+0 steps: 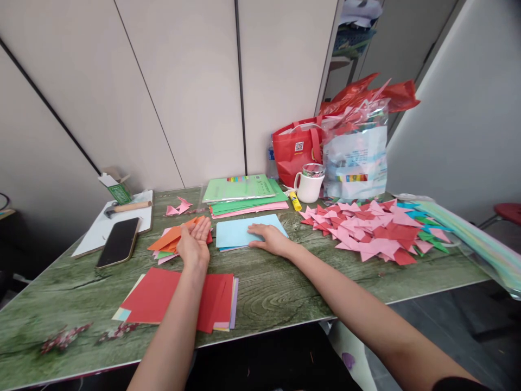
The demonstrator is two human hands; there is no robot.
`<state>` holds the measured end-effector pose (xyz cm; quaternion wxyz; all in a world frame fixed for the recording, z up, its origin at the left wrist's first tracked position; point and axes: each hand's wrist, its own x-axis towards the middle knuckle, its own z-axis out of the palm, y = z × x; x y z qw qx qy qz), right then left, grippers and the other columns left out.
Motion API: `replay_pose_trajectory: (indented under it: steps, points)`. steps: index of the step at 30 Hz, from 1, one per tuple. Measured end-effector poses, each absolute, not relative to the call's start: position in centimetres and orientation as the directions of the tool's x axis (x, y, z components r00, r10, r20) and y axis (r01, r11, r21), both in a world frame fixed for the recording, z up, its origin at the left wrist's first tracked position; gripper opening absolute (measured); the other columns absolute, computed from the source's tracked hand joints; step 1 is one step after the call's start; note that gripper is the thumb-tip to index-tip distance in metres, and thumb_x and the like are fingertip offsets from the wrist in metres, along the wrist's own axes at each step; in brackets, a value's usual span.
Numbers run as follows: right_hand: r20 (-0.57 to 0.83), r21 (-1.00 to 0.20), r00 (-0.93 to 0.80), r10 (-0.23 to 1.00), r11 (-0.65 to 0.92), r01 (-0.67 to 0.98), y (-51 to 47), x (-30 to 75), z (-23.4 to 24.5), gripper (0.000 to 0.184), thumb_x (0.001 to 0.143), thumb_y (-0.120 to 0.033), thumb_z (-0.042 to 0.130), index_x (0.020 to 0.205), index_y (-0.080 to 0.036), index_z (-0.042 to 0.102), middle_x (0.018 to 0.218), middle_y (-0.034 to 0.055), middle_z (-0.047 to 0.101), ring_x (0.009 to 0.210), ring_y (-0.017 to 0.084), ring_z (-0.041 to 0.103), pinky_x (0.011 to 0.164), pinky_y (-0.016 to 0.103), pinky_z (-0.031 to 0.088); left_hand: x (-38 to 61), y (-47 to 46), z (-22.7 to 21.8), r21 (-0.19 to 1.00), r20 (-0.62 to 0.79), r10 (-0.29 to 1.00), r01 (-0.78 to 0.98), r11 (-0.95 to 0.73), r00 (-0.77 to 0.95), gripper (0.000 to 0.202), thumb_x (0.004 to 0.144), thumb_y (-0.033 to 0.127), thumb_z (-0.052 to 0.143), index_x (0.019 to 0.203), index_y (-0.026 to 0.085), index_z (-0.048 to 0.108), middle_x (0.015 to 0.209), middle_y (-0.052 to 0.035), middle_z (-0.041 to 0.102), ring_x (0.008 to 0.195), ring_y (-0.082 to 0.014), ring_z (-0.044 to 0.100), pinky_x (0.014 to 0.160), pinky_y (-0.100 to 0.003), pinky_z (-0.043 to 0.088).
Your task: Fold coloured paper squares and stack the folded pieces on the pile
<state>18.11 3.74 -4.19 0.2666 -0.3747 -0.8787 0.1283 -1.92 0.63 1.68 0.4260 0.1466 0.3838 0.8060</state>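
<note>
My left hand [194, 243] is turned palm up with its fingers stretched out, at the right edge of a small pile of orange folded paper pieces [170, 238]. Whether it touches the orange paper I cannot tell. Resting on a stack of light blue paper [233, 232] is my right hand [266, 239], its fingers spread and nothing gripped in them. Below my left hand, a stack of red paper [152, 296] with other colours at its edges lies partly hidden under my left forearm.
A heap of pink and red folded paper pieces [370, 231] lies on the right. Green paper packs [240, 190], a glue stick [295, 201], a white mug [310, 184] and a red bag [295, 149] stand behind. A phone [119, 243] and a hammer [128, 208] are on the left.
</note>
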Motion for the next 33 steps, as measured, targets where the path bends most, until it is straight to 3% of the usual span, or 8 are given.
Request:
replay_pose_trajectory:
  steps: [6,11,17,21,24,27,31,33]
  points:
    - [0.387,-0.543,-0.505,0.771,0.634,0.551,3.8,18.1,-4.0,0.030,0.073,-0.030,0.061,0.099,-0.016,0.061,0.109,0.0105,0.060,0.108,0.022,0.050,0.092,0.035,0.038,-1.4,0.3,1.4,0.851,-0.013,0.910,-0.482,-0.207,-0.414,0.024,0.080,0.030,0.042,0.066,0.012,0.052,0.051,-0.0053,0.065,0.050,-0.0182,0.064,0.050,-0.028,0.050]
    - [0.428,-0.571,-0.483,0.764,0.643,0.511,3.6,17.9,-3.8,0.011,0.076,-0.025,0.057,0.078,-0.018,0.065,0.099,0.0078,0.065,0.100,0.020,0.056,0.086,0.033,0.042,-0.7,-0.1,1.3,0.907,0.065,0.972,-0.394,-0.152,-0.225,0.026,0.072,0.036,0.053,0.063,0.011,0.054,0.043,-0.0021,0.061,0.042,-0.0173,0.061,0.041,-0.024,0.046]
    - [0.538,-0.556,-0.406,0.739,0.673,0.488,3.5,17.6,-3.6,0.011,0.079,-0.022,0.052,0.075,-0.017,0.061,0.091,0.0070,0.066,0.087,0.018,0.060,0.080,0.031,0.044,-0.1,-0.6,1.1,0.967,0.003,0.996,-0.255,0.019,0.086,0.024,0.069,0.034,0.060,0.064,0.011,0.057,0.049,-0.0066,0.065,0.048,-0.0181,0.063,0.048,-0.026,0.049]
    - [0.634,-0.548,-0.276,0.723,0.671,0.499,3.5,17.7,-3.3,0.012,0.081,-0.023,0.050,0.076,-0.018,0.059,0.090,0.0072,0.066,0.086,0.018,0.060,0.079,0.032,0.044,0.2,-0.7,0.2,0.977,-0.099,0.959,-0.159,0.145,0.266,0.019,0.069,0.025,0.063,0.076,0.008,0.061,0.069,-0.0138,0.069,0.063,-0.0212,0.066,0.060,-0.031,0.052]
    - [0.700,-0.519,-0.204,0.684,0.684,0.513,3.2,17.8,-3.0,0.011,0.081,-0.024,0.049,0.077,-0.019,0.058,0.090,0.0068,0.066,0.086,0.019,0.060,0.080,0.034,0.044,0.3,-0.5,-0.3,0.947,-0.156,0.967,-0.247,0.205,0.202,0.015,0.074,0.019,0.058,0.083,0.006,0.059,0.082,-0.0178,0.068,0.072,-0.0234,0.066,0.070,-0.037,0.052]
    - [0.765,-0.453,-0.194,0.614,0.727,0.516,2.7,17.7,-2.5,0.011,0.082,-0.024,0.048,0.078,-0.020,0.057,0.094,0.0073,0.065,0.091,0.019,0.058,0.084,0.037,0.042,0.2,0.0,-0.5,0.883,-0.203,0.968,-0.400,0.246,0.148,0.022,0.083,0.024,0.044,0.090,0.005,0.053,0.088,-0.0216,0.065,0.078,-0.0258,0.065,0.076,-0.042,0.049]
    - [0.816,-0.348,-0.277,0.507,0.814,0.466,1.8,17.2,-1.9,0.009,0.083,-0.022,0.046,0.082,-0.021,0.055,0.103,0.0070,0.062,0.099,0.017,0.054,0.093,0.040,0.037,-0.1,0.4,-0.2,0.783,-0.257,0.947,-0.534,0.320,0.191,0.041,0.085,0.040,0.032,0.100,0.006,0.047,0.097,-0.0251,0.061,0.086,-0.0310,0.062,0.075,-0.050,0.047]
    - [0.810,-0.306,-0.354,0.468,0.851,0.426,1.3,16.9,-1.6,0.009,0.083,-0.021,0.045,0.084,-0.021,0.054,0.107,0.0070,0.060,0.103,0.016,0.052,0.094,0.039,0.036,-0.2,0.4,-0.1,0.760,-0.239,0.942,-0.559,0.331,0.234,0.038,0.084,0.038,0.035,0.102,0.007,0.049,0.098,-0.0231,0.061,0.086,-0.0318,0.061,0.074,-0.052,0.046]
